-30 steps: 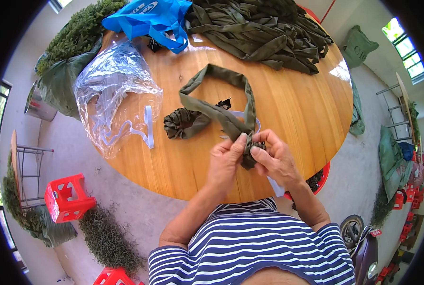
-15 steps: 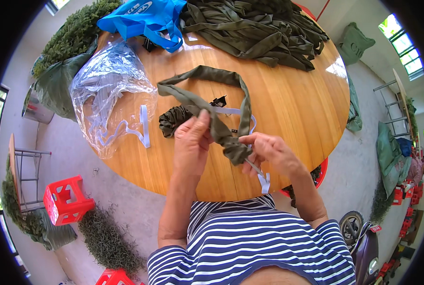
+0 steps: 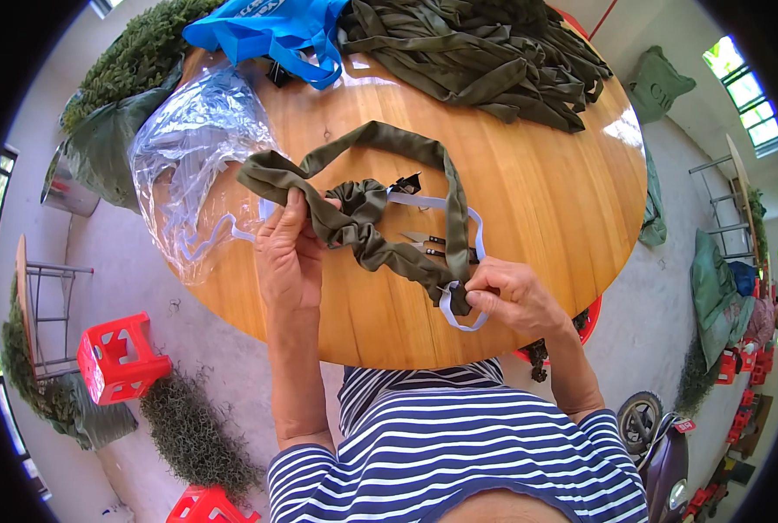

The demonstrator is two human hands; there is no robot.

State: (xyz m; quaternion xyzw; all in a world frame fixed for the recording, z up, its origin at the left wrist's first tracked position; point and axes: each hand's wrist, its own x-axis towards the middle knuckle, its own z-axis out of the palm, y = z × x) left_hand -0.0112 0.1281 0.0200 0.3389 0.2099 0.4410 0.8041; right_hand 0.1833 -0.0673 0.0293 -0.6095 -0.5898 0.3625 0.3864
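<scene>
My left hand (image 3: 290,254) pinches a long olive-green fabric tube (image 3: 376,246) between thumb and fingers, above the wooden table. The tube's middle is gathered into ruffles, and its flat part loops away from me and back to the right. At its lower end my right hand (image 3: 513,295) is closed on the fabric, beside a small loop of white elastic (image 3: 463,324). More white elastic (image 3: 424,201) curves across the table to my right hand. Inside the loop lie small snips (image 3: 432,242) with black handles. A bunched olive-green piece (image 3: 363,199) sits behind the tube, partly hidden.
On the round wooden table (image 3: 546,227) lie a pile of olive-green fabric strips (image 3: 485,65), a blue bag (image 3: 271,39) and a clear plastic bag (image 3: 197,131). A small black object (image 3: 405,184) lies behind the snips. A red stool (image 3: 121,359) stands on the floor at left.
My hands have moved apart, the left going left. The fabric tube is now stretched out between them, with ruffles along it, and the snips on the table have come into fuller view.
</scene>
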